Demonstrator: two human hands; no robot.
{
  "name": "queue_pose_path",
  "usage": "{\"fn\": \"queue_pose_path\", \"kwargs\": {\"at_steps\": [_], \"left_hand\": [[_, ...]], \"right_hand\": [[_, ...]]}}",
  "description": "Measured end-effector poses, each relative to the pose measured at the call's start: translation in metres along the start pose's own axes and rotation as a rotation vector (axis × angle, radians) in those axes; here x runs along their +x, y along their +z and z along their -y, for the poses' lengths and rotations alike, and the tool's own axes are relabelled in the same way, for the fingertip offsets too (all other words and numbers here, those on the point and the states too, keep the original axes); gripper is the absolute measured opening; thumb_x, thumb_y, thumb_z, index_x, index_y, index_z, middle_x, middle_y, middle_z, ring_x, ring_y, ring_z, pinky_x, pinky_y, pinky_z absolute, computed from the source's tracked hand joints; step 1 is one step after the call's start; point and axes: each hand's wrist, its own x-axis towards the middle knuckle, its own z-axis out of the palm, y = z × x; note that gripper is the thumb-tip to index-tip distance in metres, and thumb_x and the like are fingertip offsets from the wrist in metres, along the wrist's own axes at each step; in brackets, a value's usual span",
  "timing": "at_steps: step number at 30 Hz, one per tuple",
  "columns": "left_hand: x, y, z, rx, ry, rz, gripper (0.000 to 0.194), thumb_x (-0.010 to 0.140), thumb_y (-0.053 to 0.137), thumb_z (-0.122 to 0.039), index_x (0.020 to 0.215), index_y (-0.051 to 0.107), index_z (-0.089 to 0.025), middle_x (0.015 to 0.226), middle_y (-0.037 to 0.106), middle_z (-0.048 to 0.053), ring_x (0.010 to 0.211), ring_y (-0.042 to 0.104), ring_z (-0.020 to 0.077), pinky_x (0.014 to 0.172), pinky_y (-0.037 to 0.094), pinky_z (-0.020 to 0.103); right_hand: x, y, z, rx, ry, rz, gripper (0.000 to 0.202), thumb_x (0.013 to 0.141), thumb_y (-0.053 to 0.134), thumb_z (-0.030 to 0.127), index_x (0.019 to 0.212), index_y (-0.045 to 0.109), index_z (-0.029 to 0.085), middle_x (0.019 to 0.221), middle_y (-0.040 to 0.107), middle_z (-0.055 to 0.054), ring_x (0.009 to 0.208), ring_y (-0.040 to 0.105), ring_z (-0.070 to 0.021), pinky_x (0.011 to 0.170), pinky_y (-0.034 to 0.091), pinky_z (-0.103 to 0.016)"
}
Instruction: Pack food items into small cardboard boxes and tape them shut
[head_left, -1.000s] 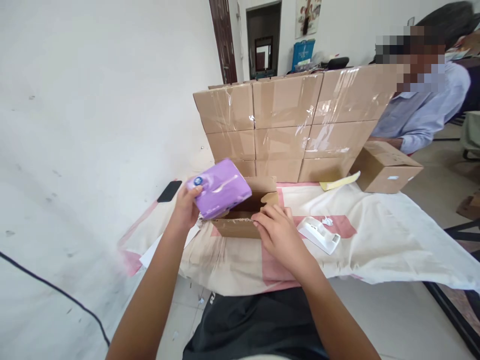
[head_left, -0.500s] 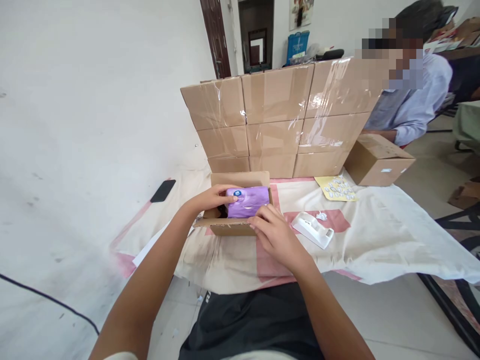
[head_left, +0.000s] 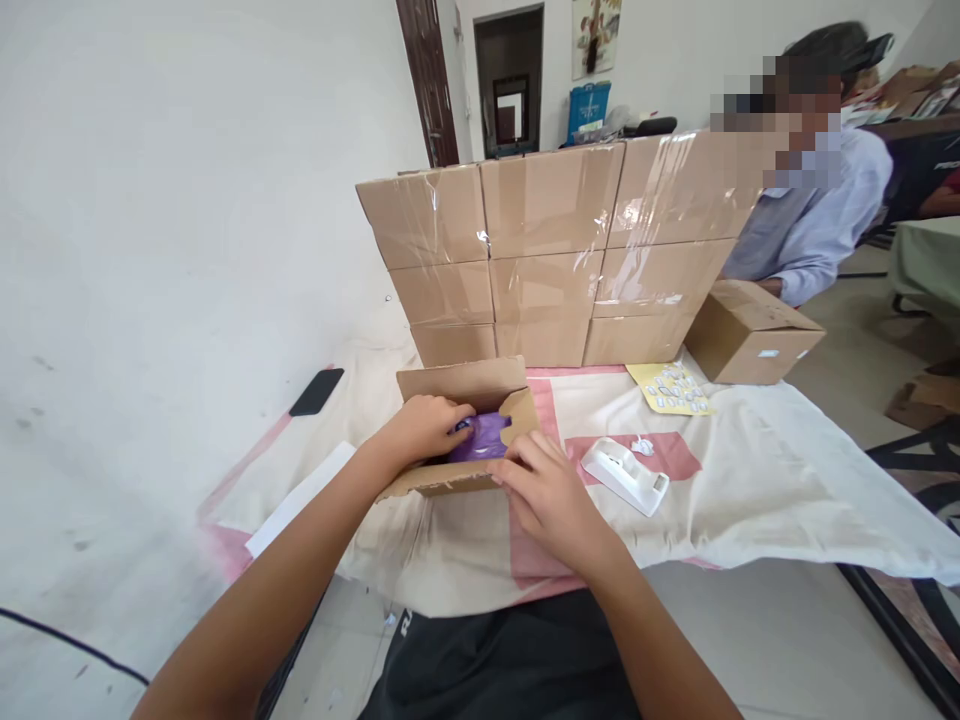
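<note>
An open cardboard box (head_left: 459, 481) stands on the cloth-covered table, its back flap raised. Inside lies a purple package (head_left: 484, 437), low between the walls. My left hand (head_left: 429, 430) reaches into the box from the left, fingers bent around the left end of the package. At the box's front right edge, my right hand (head_left: 541, 485) pinches the cardboard rim between thumb and fingers. To the right of that hand lies a white plastic dispenser (head_left: 625, 476), with a small white piece (head_left: 642, 446) just behind it.
Taped cardboard boxes (head_left: 551, 260) form a wall behind. A yellow sticker sheet (head_left: 670, 388) and a closed box (head_left: 754, 335) are at the right, near a person (head_left: 810, 225). A black phone (head_left: 317, 392) and white paper (head_left: 300, 500) lie left.
The purple package has gone down deeper into the box, with my left hand following it in. A box flap at the right now shows. The view has shifted slightly.
</note>
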Motion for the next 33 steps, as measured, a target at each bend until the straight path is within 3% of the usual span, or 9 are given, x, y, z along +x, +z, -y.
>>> {"fn": "queue_pose_path", "kwargs": {"at_steps": [5, 8, 14, 18, 21, 23, 27, 30, 33], "left_hand": [[-0.012, -0.022, -0.008, -0.092, 0.129, -0.156, 0.019, 0.088, 0.065, -0.04, 0.093, 0.078, -0.028, 0.089, 0.076, 0.005, 0.08, 0.067, 0.0226, 0.078, 0.047, 0.033], [-0.022, -0.029, 0.002, -0.199, 0.126, -0.31, 0.023, 0.091, 0.062, -0.041, 0.088, 0.078, -0.025, 0.081, 0.075, 0.004, 0.073, 0.066, 0.0206, 0.073, 0.047, 0.032], [-0.046, -0.017, 0.034, -0.421, 0.052, -0.621, 0.034, 0.097, 0.057, -0.045, 0.08, 0.075, -0.021, 0.074, 0.069, 0.004, 0.071, 0.063, 0.019, 0.069, 0.048, 0.031], [-0.055, -0.007, 0.046, -0.516, 0.067, -0.694, 0.036, 0.102, 0.051, -0.044, 0.09, 0.073, -0.019, 0.095, 0.074, 0.008, 0.098, 0.067, 0.0224, 0.089, 0.052, 0.035], [-0.057, -0.004, 0.046, -0.553, 0.106, -0.66, 0.037, 0.105, 0.044, -0.043, 0.102, 0.073, -0.021, 0.117, 0.072, 0.01, 0.117, 0.065, 0.023, 0.106, 0.048, 0.041], [-0.056, -0.004, 0.042, -0.561, 0.141, -0.555, 0.033, 0.104, 0.049, -0.044, 0.106, 0.074, -0.022, 0.126, 0.071, 0.011, 0.127, 0.062, 0.0246, 0.112, 0.045, 0.043], [-0.05, 0.001, 0.032, -0.55, 0.19, -0.289, 0.025, 0.096, 0.066, -0.043, 0.111, 0.076, -0.026, 0.12, 0.075, 0.01, 0.118, 0.069, 0.026, 0.103, 0.055, 0.041], [-0.046, 0.007, 0.031, -0.529, 0.174, -0.241, 0.025, 0.097, 0.064, -0.041, 0.112, 0.076, -0.026, 0.119, 0.074, 0.011, 0.11, 0.071, 0.0241, 0.097, 0.058, 0.039], [-0.047, 0.013, 0.034, -0.512, 0.139, -0.301, 0.026, 0.099, 0.061, -0.04, 0.116, 0.073, -0.026, 0.13, 0.068, 0.012, 0.121, 0.065, 0.0251, 0.106, 0.053, 0.043]], "right_hand": [[0.003, -0.008, -0.006, 0.047, 0.044, -0.044, 0.025, 0.103, 0.045, 0.009, 0.105, 0.069, 0.018, 0.094, 0.062, -0.008, 0.089, 0.051, -0.0216, 0.076, 0.046, -0.035], [0.004, -0.012, -0.009, 0.074, 0.051, -0.046, 0.023, 0.104, 0.048, 0.01, 0.104, 0.07, 0.018, 0.093, 0.063, -0.008, 0.088, 0.053, -0.0213, 0.076, 0.047, -0.035], [0.006, -0.004, -0.002, 0.063, -0.008, -0.122, 0.026, 0.104, 0.047, 0.011, 0.105, 0.072, 0.018, 0.093, 0.068, -0.009, 0.088, 0.056, -0.022, 0.076, 0.049, -0.036], [0.006, -0.005, -0.011, 0.252, -0.019, -0.21, 0.026, 0.107, 0.048, 0.021, 0.113, 0.073, 0.021, 0.087, 0.069, -0.007, 0.081, 0.058, -0.0208, 0.072, 0.049, -0.036], [0.011, -0.013, -0.033, 0.42, 0.019, -0.132, 0.045, 0.109, 0.042, 0.051, 0.113, 0.077, 0.023, 0.096, 0.073, -0.009, 0.094, 0.065, -0.0243, 0.087, 0.049, -0.044], [0.015, -0.02, -0.049, 0.417, 0.034, -0.005, 0.066, 0.106, 0.029, 0.067, 0.11, 0.08, 0.025, 0.107, 0.075, -0.01, 0.115, 0.063, -0.0308, 0.104, 0.039, -0.054], [0.02, -0.025, -0.067, 0.372, 0.074, 0.2, 0.084, 0.099, 0.017, 0.079, 0.116, 0.079, 0.025, 0.112, 0.075, -0.011, 0.131, 0.05, -0.036, 0.114, 0.024, -0.059], [0.017, -0.018, -0.066, 0.428, 0.081, 0.196, 0.092, 0.095, 0.012, 0.084, 0.121, 0.077, 0.025, 0.114, 0.07, -0.012, 0.119, 0.052, -0.0332, 0.109, 0.034, -0.055], [0.01, -0.003, -0.065, 0.464, 0.101, 0.058, 0.094, 0.092, 0.011, 0.088, 0.126, 0.075, 0.028, 0.115, 0.064, -0.012, 0.116, 0.05, -0.033, 0.106, 0.038, -0.055]]}}
